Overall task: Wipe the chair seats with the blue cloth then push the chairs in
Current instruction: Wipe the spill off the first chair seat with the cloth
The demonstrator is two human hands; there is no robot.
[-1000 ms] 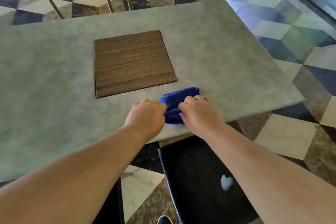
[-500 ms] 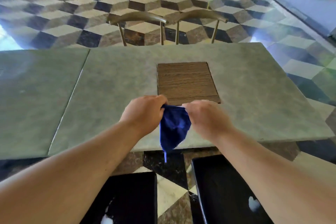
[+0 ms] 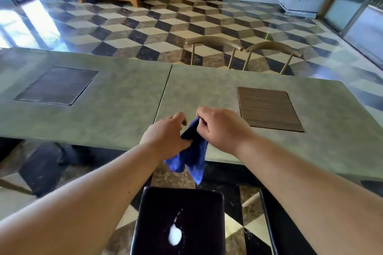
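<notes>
Blue cloth (image 3: pixel 192 155) pinched in both hands' closed grip, left hand (image 3: pixel 165 135), right hand (image 3: pixel 219 128).

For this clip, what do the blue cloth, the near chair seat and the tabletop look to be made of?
Blue cloth: soft fabric, possibly microfibre; it hangs in limp folds between the left hand and right hand.
Near chair seat: black, glossy, likely vinyl or leather-like upholstery; it reflects light and a white spill sits on top.
Tabletop: matte grey-green, mottled like stone or concrete, possibly laminate.
</notes>
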